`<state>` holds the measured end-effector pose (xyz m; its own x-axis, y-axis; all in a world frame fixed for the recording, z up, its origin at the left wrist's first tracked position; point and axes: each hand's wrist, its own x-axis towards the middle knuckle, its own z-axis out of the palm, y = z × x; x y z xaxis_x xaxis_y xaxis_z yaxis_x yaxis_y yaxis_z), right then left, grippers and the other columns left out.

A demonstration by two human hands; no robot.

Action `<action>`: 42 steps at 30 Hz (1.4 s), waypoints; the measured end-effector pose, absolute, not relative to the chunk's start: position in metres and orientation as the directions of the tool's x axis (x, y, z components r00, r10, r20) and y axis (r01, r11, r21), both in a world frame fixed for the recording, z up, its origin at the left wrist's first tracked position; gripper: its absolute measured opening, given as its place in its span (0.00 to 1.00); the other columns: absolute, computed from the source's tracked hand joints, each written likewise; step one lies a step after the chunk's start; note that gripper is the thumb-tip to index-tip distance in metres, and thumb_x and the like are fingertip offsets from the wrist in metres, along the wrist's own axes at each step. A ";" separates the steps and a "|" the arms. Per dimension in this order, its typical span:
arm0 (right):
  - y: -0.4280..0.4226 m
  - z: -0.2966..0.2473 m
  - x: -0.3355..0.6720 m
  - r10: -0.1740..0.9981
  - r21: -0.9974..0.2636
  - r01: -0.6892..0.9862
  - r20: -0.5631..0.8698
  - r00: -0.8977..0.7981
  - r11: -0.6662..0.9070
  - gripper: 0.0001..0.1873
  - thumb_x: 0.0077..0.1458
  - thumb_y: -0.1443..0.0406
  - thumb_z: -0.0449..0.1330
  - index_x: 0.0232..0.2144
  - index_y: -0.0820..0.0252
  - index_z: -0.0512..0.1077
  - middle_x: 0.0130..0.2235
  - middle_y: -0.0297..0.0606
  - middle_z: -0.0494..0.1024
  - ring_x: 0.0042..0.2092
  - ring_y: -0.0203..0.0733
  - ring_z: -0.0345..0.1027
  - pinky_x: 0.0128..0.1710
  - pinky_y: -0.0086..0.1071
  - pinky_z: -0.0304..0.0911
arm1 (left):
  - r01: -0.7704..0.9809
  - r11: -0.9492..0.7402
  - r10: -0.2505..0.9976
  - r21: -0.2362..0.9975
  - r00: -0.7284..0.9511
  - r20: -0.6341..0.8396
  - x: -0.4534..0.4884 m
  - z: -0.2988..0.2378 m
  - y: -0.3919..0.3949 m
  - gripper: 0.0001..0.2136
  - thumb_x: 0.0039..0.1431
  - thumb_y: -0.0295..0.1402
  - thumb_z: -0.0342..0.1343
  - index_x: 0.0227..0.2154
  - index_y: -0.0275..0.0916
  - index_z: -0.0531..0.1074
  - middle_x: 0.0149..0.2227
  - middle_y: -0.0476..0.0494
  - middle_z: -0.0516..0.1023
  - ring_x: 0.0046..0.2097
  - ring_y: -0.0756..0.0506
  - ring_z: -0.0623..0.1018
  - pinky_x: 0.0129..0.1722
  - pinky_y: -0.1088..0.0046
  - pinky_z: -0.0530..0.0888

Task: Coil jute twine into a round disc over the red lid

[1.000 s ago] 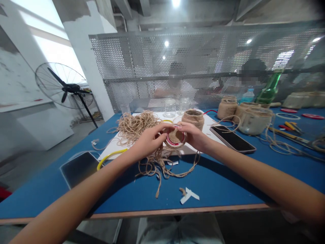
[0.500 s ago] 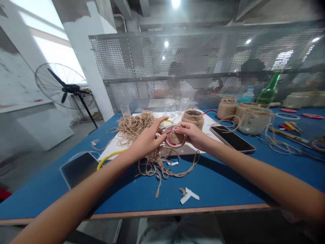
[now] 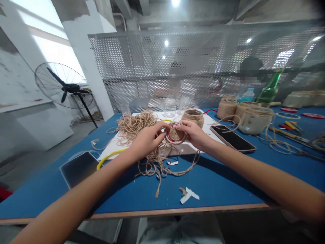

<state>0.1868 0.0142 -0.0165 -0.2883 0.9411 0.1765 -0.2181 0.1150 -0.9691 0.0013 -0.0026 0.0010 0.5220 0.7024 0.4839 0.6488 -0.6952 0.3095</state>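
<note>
Between my two hands is a small round disc (image 3: 175, 133) wound with jute twine, with a red and white ring around its brown middle. My left hand (image 3: 151, 135) pinches its left rim between thumb and fingers. On the right rim, the thumb and fingers of my right hand (image 3: 191, 132) are closed. Loose jute twine (image 3: 159, 162) hangs and trails below the disc onto the table. Behind my left hand lies a large tangled heap of twine (image 3: 137, 124). A twine-wrapped jar (image 3: 193, 117) stands just behind my right hand.
A phone (image 3: 233, 138) lies right of my right forearm; a dark flat tablet-like thing (image 3: 78, 169) lies left. Wrapped jars (image 3: 255, 120), a green bottle (image 3: 270, 88) and pliers (image 3: 291, 126) are at the right. Paper scraps (image 3: 189, 195) lie near the front edge. Glass jars (image 3: 170, 107) stand behind.
My left hand's fingers have come together onto the disc's left rim, where they were spread before. The disc has shifted slightly upward; my right hand keeps its hold.
</note>
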 end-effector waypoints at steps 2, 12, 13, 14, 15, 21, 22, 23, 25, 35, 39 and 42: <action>0.014 -0.017 0.186 0.942 -0.968 -0.222 0.178 -0.283 0.116 0.09 0.43 0.65 0.62 0.25 0.63 0.64 0.24 0.30 0.66 0.24 0.28 0.59 0.24 0.25 0.54 | 0.669 -0.693 0.697 0.267 0.530 0.483 0.001 0.000 -0.002 0.11 0.57 0.31 0.46 0.43 0.43 0.66 0.24 0.53 0.71 0.24 0.53 0.68 0.25 0.79 0.62; 0.019 -0.024 0.189 0.946 -0.948 -0.291 0.207 -0.249 0.130 0.10 0.42 0.63 0.62 0.25 0.61 0.64 0.24 0.28 0.65 0.24 0.28 0.57 0.24 0.25 0.53 | 0.679 -0.705 0.660 0.204 0.524 0.538 0.002 -0.007 -0.001 0.15 0.57 0.31 0.46 0.48 0.44 0.64 0.34 0.49 0.75 0.27 0.52 0.71 0.28 0.78 0.65; 0.019 -0.024 0.189 0.948 -0.944 -0.306 0.202 -0.244 0.122 0.10 0.42 0.64 0.62 0.25 0.61 0.65 0.24 0.28 0.65 0.24 0.28 0.58 0.24 0.25 0.53 | 0.661 -0.713 0.657 0.235 0.513 0.553 0.003 -0.006 -0.002 0.15 0.58 0.31 0.46 0.48 0.44 0.63 0.37 0.49 0.75 0.28 0.52 0.71 0.30 0.77 0.66; 0.019 -0.023 0.189 0.950 -0.940 -0.323 0.199 -0.241 0.115 0.09 0.42 0.64 0.62 0.25 0.61 0.65 0.24 0.28 0.66 0.25 0.28 0.58 0.25 0.25 0.53 | 0.643 -0.720 0.654 0.261 0.503 0.565 0.004 -0.006 -0.003 0.16 0.58 0.30 0.45 0.49 0.44 0.63 0.39 0.48 0.74 0.28 0.53 0.71 0.31 0.77 0.67; 0.019 -0.023 0.189 0.949 -0.935 -0.337 0.199 -0.244 0.109 0.08 0.43 0.65 0.62 0.25 0.60 0.65 0.25 0.29 0.66 0.25 0.28 0.59 0.25 0.25 0.54 | 0.627 -0.726 0.653 0.284 0.496 0.573 0.005 -0.005 -0.004 0.16 0.58 0.30 0.45 0.50 0.44 0.62 0.41 0.47 0.74 0.29 0.53 0.71 0.32 0.76 0.67; 0.017 -0.020 0.189 0.925 -0.946 -0.311 0.199 -0.324 0.095 0.07 0.42 0.67 0.60 0.25 0.61 0.65 0.26 0.31 0.67 0.27 0.30 0.59 0.28 0.27 0.56 | 0.567 -0.723 0.677 0.393 0.474 0.563 0.006 -0.003 -0.006 0.15 0.56 0.26 0.47 0.46 0.41 0.65 0.38 0.48 0.75 0.29 0.54 0.71 0.32 0.77 0.68; 0.016 -0.019 0.190 0.917 -0.954 -0.285 0.197 -0.346 0.098 0.06 0.42 0.67 0.60 0.25 0.61 0.65 0.25 0.30 0.66 0.26 0.30 0.59 0.28 0.27 0.56 | 0.560 -0.728 0.674 0.396 0.479 0.563 0.005 -0.003 -0.006 0.15 0.55 0.25 0.47 0.45 0.41 0.66 0.38 0.49 0.75 0.29 0.54 0.71 0.32 0.77 0.68; 0.016 -0.019 0.191 0.907 -0.962 -0.254 0.195 -0.372 0.103 0.06 0.42 0.66 0.60 0.24 0.62 0.65 0.25 0.30 0.66 0.26 0.30 0.59 0.28 0.27 0.56 | 0.551 -0.735 0.668 0.395 0.489 0.561 0.005 -0.002 -0.006 0.14 0.55 0.25 0.47 0.44 0.41 0.67 0.38 0.49 0.75 0.30 0.54 0.71 0.33 0.77 0.68; 0.017 -0.019 0.192 0.884 -0.973 -0.190 0.199 -0.424 0.128 0.07 0.42 0.65 0.60 0.25 0.62 0.66 0.25 0.31 0.66 0.27 0.31 0.60 0.28 0.27 0.56 | 0.534 -0.748 0.656 0.393 0.512 0.554 0.005 -0.002 -0.006 0.14 0.54 0.24 0.47 0.42 0.42 0.69 0.39 0.49 0.75 0.32 0.53 0.72 0.33 0.77 0.68; 0.018 -0.018 0.192 0.893 -0.975 -0.120 0.217 -0.394 0.185 0.08 0.43 0.64 0.61 0.25 0.63 0.67 0.23 0.30 0.68 0.25 0.29 0.60 0.25 0.26 0.55 | 0.538 -0.711 0.703 0.453 0.517 0.488 0.003 0.001 -0.008 0.18 0.57 0.29 0.45 0.51 0.43 0.63 0.42 0.46 0.75 0.27 0.54 0.72 0.29 0.78 0.70; 0.020 -0.019 0.193 0.915 -0.967 -0.194 0.223 -0.336 0.164 0.09 0.43 0.64 0.62 0.27 0.63 0.67 0.26 0.31 0.69 0.26 0.30 0.62 0.26 0.27 0.56 | 0.581 -0.679 0.731 0.449 0.481 0.484 0.002 0.002 -0.006 0.19 0.56 0.30 0.46 0.52 0.44 0.60 0.40 0.47 0.75 0.22 0.55 0.71 0.28 0.78 0.70; 0.022 -0.019 0.193 0.927 -0.960 -0.225 0.233 -0.293 0.170 0.09 0.42 0.64 0.62 0.26 0.63 0.66 0.25 0.31 0.69 0.26 0.29 0.61 0.26 0.26 0.56 | 0.597 -0.680 0.728 0.426 0.480 0.489 0.002 0.002 -0.005 0.18 0.56 0.29 0.46 0.50 0.44 0.60 0.40 0.48 0.75 0.22 0.56 0.71 0.27 0.79 0.69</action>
